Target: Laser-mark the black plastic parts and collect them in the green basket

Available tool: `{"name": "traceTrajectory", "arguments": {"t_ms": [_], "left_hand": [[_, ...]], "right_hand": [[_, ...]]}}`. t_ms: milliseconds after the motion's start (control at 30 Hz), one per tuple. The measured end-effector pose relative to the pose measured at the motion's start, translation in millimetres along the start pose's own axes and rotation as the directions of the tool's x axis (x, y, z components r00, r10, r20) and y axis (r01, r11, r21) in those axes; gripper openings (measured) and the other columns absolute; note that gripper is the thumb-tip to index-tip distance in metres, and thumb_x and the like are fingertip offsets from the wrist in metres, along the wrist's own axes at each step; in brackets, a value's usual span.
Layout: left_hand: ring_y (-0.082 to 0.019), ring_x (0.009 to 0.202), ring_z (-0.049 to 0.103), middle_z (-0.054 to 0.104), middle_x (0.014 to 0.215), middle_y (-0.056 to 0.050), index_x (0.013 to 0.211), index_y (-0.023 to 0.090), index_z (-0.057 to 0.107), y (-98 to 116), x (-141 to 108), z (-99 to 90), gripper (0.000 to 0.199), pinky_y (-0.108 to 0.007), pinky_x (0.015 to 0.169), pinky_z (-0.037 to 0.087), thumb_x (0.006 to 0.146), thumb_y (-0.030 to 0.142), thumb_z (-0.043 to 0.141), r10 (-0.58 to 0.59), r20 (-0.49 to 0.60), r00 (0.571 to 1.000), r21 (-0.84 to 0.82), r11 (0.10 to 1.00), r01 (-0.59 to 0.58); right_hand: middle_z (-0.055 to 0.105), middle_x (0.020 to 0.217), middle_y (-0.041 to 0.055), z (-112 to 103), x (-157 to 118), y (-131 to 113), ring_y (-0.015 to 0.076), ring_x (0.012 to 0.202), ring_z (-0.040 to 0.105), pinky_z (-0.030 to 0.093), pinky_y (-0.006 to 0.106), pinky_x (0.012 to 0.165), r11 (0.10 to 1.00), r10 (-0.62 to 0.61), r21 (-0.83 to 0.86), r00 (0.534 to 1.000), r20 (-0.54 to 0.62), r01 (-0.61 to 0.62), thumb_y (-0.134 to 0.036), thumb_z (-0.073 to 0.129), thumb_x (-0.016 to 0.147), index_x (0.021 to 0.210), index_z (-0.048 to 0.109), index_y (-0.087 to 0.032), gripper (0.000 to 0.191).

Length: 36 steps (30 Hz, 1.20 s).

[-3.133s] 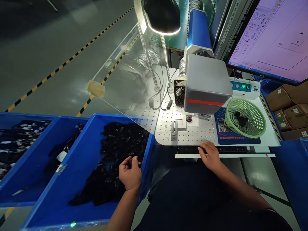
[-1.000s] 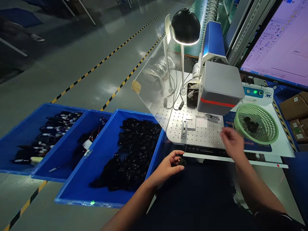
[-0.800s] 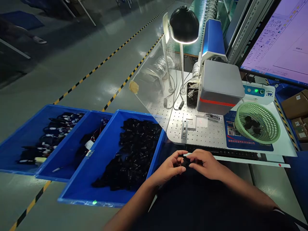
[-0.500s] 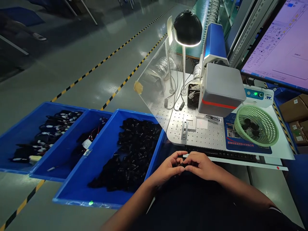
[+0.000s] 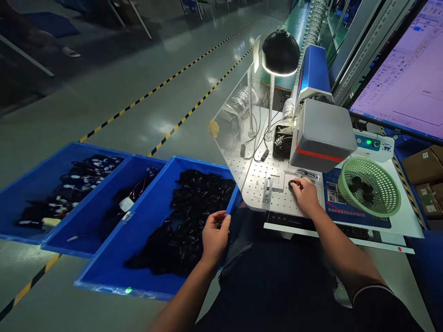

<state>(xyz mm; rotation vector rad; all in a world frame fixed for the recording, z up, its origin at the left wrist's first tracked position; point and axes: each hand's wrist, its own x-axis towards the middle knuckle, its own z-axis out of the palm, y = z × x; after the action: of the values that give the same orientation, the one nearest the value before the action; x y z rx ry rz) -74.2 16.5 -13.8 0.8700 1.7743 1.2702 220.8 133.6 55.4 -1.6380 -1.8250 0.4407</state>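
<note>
My right hand point(image 5: 306, 193) reaches over the perforated metal plate point(image 5: 254, 189), below the grey machine head point(image 5: 325, 131). Its thumb and fingers pinch a small black round part point(image 5: 291, 184) close to the plate's surface; the exact kind is too small to make out. My left hand point(image 5: 214, 236) hovers by the right rim of the nearest blue bin point(image 5: 104, 263), its fingers loosely curled and thumb apart, with nothing visible in it. Inside that bin lies a heap of small black parts point(image 5: 187, 221).
A green basket point(image 5: 387, 193) with several black pieces stands on a blue mat point(image 5: 346, 212) to the right. A lit black lamp point(image 5: 281, 50), a clear sheet point(image 5: 228, 133), a small fan point(image 5: 283, 142) and a monitor point(image 5: 401, 83) surround the plate. Two more blue bins stand left.
My hands have come apart from their pinch in front of my body. The right has carried a small black part forward onto the plate; the left has moved left to the bin's rim.
</note>
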Motion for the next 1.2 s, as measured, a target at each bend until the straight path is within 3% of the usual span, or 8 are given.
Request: {"name": "traceTrajectory", "arguments": {"t_ms": [67, 167, 267, 333, 600, 767, 933, 1200], "left_hand": [[-0.020, 0.083, 0.061, 0.065, 0.093, -0.006, 0.101, 0.017, 0.063, -21, 3, -12.3, 0.030, -0.034, 0.073, 0.051, 0.082, 0.040, 0.065, 0.222, -0.061, 0.973, 0.204, 0.957, -0.206], [-0.020, 0.085, 0.061, 0.064, 0.091, -0.007, 0.093, 0.017, 0.063, -44, 1, -24.8, 0.016, -0.037, 0.082, 0.049, 0.086, 0.031, 0.059, 0.496, -0.021, 0.868, 0.399, 0.800, -0.448], [-0.021, 0.087, 0.061, 0.064, 0.090, -0.008, 0.092, 0.017, 0.063, -57, -1, -27.4, 0.010, -0.036, 0.083, 0.049, 0.088, 0.023, 0.055, 0.608, 0.038, 0.793, 0.429, 0.706, -0.563], [-0.021, 0.087, 0.062, 0.064, 0.090, -0.008, 0.092, 0.017, 0.063, -61, -1, -26.0, 0.010, -0.036, 0.084, 0.049, 0.088, 0.021, 0.055, 0.628, 0.042, 0.777, 0.428, 0.691, -0.582], [-0.021, 0.088, 0.063, 0.065, 0.092, -0.008, 0.094, 0.016, 0.063, -63, 2, -25.2, 0.014, -0.036, 0.085, 0.049, 0.089, 0.027, 0.056, 0.573, -0.081, 0.815, 0.452, 0.750, -0.482], [-0.022, 0.087, 0.063, 0.067, 0.092, -0.008, 0.096, 0.017, 0.065, -71, 5, -26.7, 0.023, -0.037, 0.084, 0.049, 0.088, 0.036, 0.057, 0.405, -0.203, 0.891, 0.471, 0.839, -0.274], [-0.022, 0.084, 0.064, 0.068, 0.091, -0.007, 0.100, 0.017, 0.065, -75, 9, -27.2, 0.029, -0.037, 0.082, 0.049, 0.085, 0.041, 0.058, 0.294, -0.201, 0.934, 0.439, 0.880, -0.182], [-0.024, 0.088, 0.064, 0.068, 0.092, -0.007, 0.096, 0.018, 0.065, -61, 5, -25.3, 0.026, -0.040, 0.085, 0.049, 0.084, 0.041, 0.057, 0.251, -0.194, 0.948, 0.440, 0.886, -0.144]], "right_hand": [[0.065, 0.088, 0.0072, 9, 13, 8, 0.0207, 0.076, 0.059, 0.048, 0.035, 0.072, 1.000, 0.000, 0.005, 1.000, 0.004, 0.000, -0.037, 0.054, 0.090, 0.092, 0.071, -0.019, 0.025], [0.065, 0.090, 0.0074, 21, 25, 11, 0.0202, 0.076, 0.059, 0.049, 0.036, 0.075, 0.999, -0.019, 0.035, 1.000, -0.019, 0.019, -0.034, 0.054, 0.088, 0.091, 0.072, -0.018, 0.024], [0.066, 0.093, 0.0082, 28, 31, 10, 0.0203, 0.078, 0.059, 0.049, 0.037, 0.077, 0.998, -0.011, 0.067, 0.999, -0.047, 0.014, -0.033, 0.056, 0.087, 0.091, 0.072, -0.018, 0.022], [0.066, 0.095, 0.0083, 30, 31, 11, 0.0205, 0.078, 0.059, 0.050, 0.037, 0.076, 0.997, 0.005, 0.080, 0.998, -0.069, 0.001, -0.034, 0.058, 0.086, 0.093, 0.071, -0.018, 0.022], [0.063, 0.088, 0.0065, 29, 13, 16, 0.0214, 0.081, 0.059, 0.048, 0.035, 0.077, 1.000, 0.027, -0.005, 0.985, -0.173, -0.029, -0.032, 0.066, 0.083, 0.103, 0.070, -0.015, 0.027], [0.064, 0.088, 0.0059, 34, 12, 16, 0.0225, 0.086, 0.058, 0.047, 0.036, 0.080, 0.998, 0.020, -0.051, 0.985, -0.171, -0.029, -0.031, 0.066, 0.084, 0.100, 0.070, -0.017, 0.022], [0.064, 0.087, 0.0049, 36, 13, 17, 0.0223, 0.087, 0.059, 0.046, 0.035, 0.079, 0.998, 0.034, -0.048, 0.987, -0.154, -0.042, -0.030, 0.065, 0.086, 0.100, 0.071, -0.018, 0.020], [0.065, 0.089, 0.0049, 35, 12, 16, 0.0222, 0.087, 0.058, 0.047, 0.034, 0.077, 0.997, 0.033, -0.065, 0.990, -0.136, -0.042, -0.030, 0.064, 0.087, 0.101, 0.072, -0.021, 0.019]]}}
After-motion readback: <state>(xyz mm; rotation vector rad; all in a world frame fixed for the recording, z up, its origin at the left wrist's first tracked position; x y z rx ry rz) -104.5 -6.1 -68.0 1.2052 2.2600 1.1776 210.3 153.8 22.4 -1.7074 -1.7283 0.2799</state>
